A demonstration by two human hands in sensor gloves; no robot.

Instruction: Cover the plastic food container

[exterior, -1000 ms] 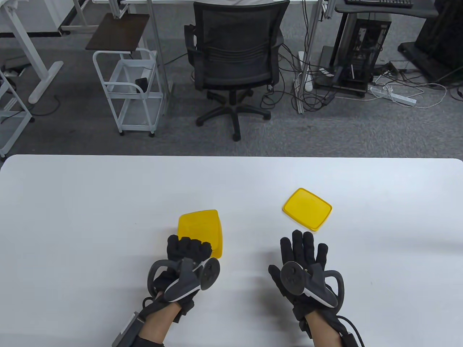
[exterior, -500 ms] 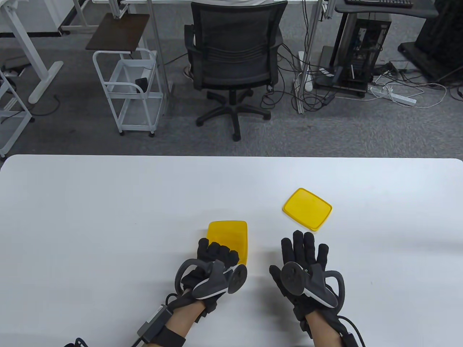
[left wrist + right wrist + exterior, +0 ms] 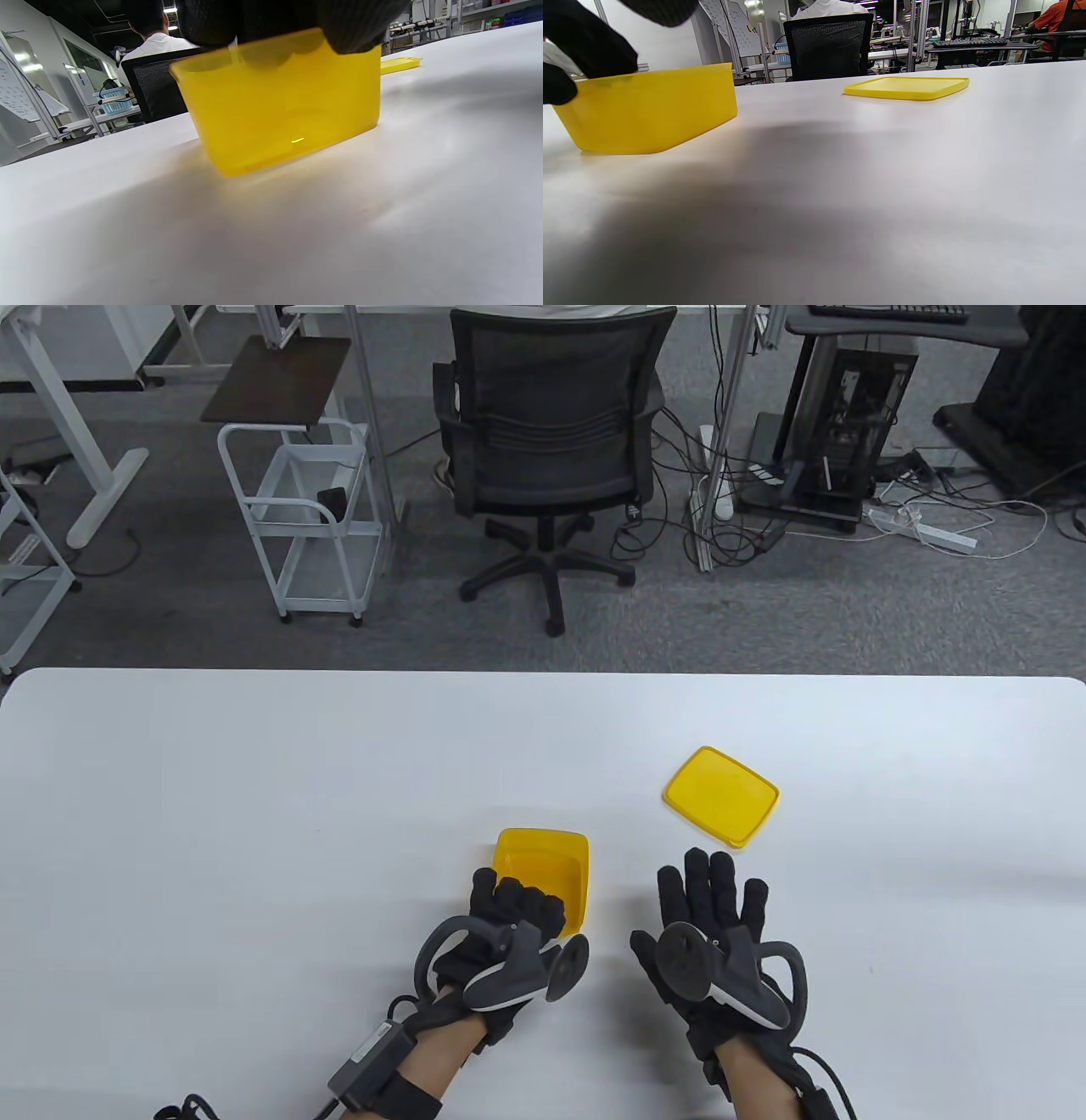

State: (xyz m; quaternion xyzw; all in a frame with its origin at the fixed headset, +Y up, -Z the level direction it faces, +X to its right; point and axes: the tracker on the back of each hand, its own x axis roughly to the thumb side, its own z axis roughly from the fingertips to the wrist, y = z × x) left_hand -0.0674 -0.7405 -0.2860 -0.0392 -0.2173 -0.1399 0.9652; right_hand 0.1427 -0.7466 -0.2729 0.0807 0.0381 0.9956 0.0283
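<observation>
A yellow plastic container (image 3: 543, 869) stands upright and open on the white table (image 3: 254, 814), near the middle front. My left hand (image 3: 513, 908) grips its near rim, fingers curled over the edge; the left wrist view shows the fingers (image 3: 352, 25) on the rim of the container (image 3: 280, 106). The flat yellow lid (image 3: 720, 795) lies on the table to the right and farther back, also in the right wrist view (image 3: 908, 87). My right hand (image 3: 713, 899) rests flat and open on the table just in front of the lid, holding nothing.
A black office chair (image 3: 547, 432) and a white cart (image 3: 297, 517) stand on the floor beyond the table's far edge. The container also shows at the left of the right wrist view (image 3: 649, 110).
My left hand carried the container to the right toward the table's middle and turned it from tilted to upright with its opening up. The right hand and the lid stayed still.
</observation>
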